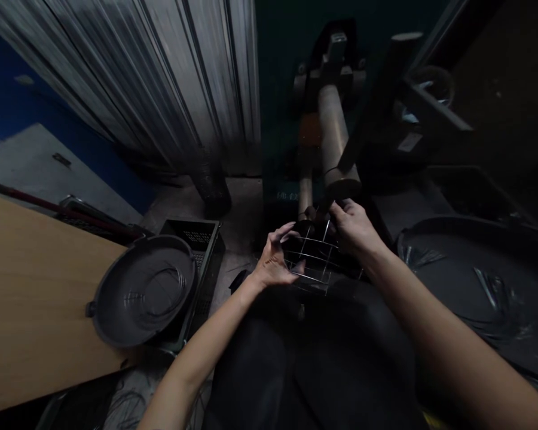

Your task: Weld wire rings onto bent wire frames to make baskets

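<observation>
A small wire grid frame (316, 258) of thin metal rods sits in front of me, just below the end of a thick metal cylinder (334, 140) that sticks out of a dark machine. My left hand (275, 260) curls its fingers round the frame's left side. My right hand (352, 227) pinches the frame's top right rods next to the cylinder's tip. Both forearms reach in from the bottom of the view.
A round dark basin (146, 292) with loose wire rings rests on a black crate (204, 239) at the left, beside a wooden tabletop (31, 286). A large dark tub (475, 280) with wire pieces lies at the right. Corrugated metal sheeting (161, 77) stands behind.
</observation>
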`<control>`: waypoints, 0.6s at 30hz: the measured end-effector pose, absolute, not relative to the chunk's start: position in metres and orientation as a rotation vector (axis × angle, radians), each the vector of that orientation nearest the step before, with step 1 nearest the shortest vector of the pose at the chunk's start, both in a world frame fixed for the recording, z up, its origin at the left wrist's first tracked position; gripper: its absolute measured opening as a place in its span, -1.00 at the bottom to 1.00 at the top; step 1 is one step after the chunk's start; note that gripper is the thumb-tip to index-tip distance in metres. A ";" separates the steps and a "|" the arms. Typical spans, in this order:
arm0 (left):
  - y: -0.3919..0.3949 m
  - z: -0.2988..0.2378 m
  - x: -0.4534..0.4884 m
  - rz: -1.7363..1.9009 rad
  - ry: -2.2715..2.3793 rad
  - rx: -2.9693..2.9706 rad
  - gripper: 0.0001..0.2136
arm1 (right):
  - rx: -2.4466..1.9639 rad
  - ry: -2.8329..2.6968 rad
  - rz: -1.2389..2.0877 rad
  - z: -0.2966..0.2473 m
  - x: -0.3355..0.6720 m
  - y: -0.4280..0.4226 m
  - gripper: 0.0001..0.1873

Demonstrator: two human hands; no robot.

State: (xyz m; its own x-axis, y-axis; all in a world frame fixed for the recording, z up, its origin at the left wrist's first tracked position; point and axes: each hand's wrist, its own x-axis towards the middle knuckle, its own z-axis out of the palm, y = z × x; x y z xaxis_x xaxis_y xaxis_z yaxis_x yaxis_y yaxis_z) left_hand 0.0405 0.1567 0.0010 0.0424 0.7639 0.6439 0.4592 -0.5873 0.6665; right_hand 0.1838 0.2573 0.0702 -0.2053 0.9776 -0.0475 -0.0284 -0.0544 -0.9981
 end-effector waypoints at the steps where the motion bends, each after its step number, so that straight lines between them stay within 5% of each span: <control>1: 0.160 0.001 0.039 1.556 1.245 2.043 -0.21 | -1.125 -1.308 1.416 0.070 0.183 0.259 -0.52; 18: 0.191 0.010 0.027 1.577 1.187 2.013 -0.16 | -1.189 -1.154 1.436 0.067 0.169 0.288 -0.57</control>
State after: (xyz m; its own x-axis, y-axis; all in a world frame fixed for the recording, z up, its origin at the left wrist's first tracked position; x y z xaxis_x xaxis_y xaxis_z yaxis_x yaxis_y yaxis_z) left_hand 0.0273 0.1913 0.0103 0.0448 0.7630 0.6448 0.4087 -0.6030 0.6851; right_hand 0.1692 0.2875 0.0666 -0.1174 0.9840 -0.1342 -0.0808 -0.1441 -0.9863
